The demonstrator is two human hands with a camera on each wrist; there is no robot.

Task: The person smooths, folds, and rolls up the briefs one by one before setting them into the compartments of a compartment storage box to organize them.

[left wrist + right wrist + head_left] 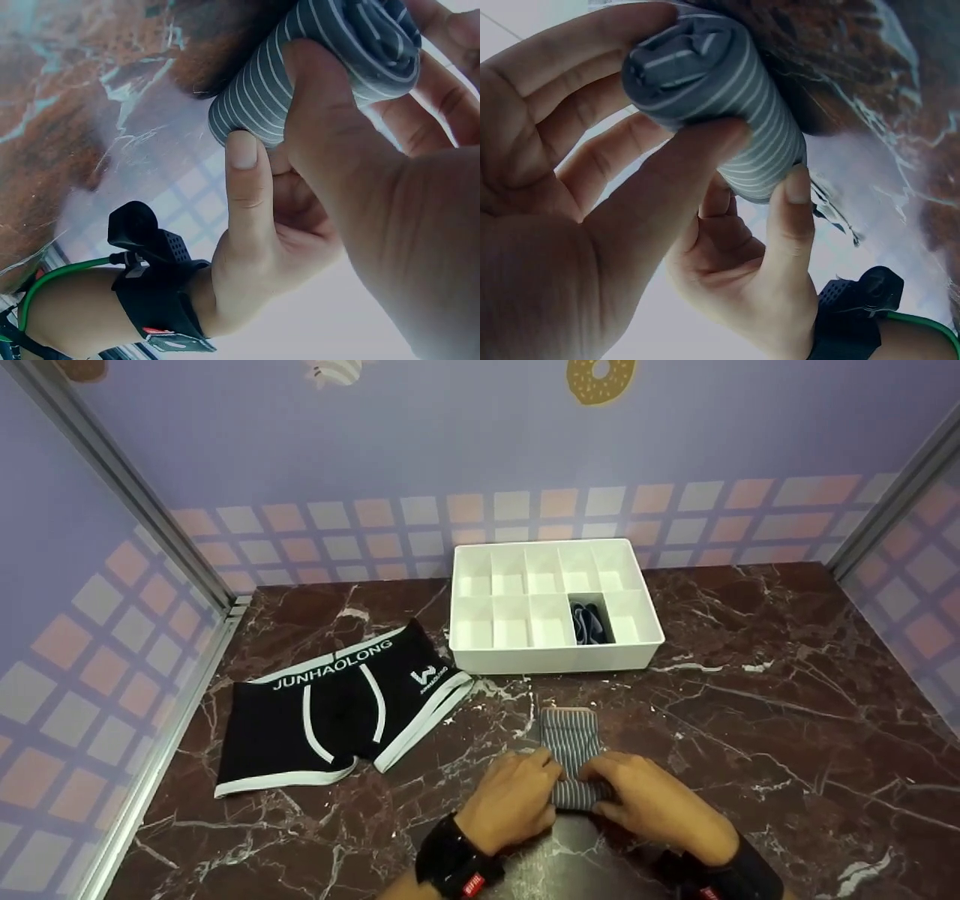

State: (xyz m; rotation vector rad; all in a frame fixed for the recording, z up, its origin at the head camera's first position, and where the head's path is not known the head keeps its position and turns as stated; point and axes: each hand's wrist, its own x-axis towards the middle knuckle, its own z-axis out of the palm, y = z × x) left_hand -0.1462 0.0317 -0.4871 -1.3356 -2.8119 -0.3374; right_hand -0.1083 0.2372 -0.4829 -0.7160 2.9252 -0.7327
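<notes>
A grey garment with thin white stripes lies in a narrow folded strip on the table in front of me. Its near end is rolled up, and the roll shows its spiral layers in the wrist views. My left hand grips one end of this roll, thumb on the near side and fingers around the far side. At the other end my right hand holds it the same way, its thumb pressed on the stripes in the right wrist view. The strip's far end, with an orange-brown edge, lies flat beyond both hands.
Black boxer briefs with white trim lie spread out on the left. Behind the hands stands a white divided box; one front compartment holds a dark blue folded cloth. Patterned walls enclose the dark red marbled table.
</notes>
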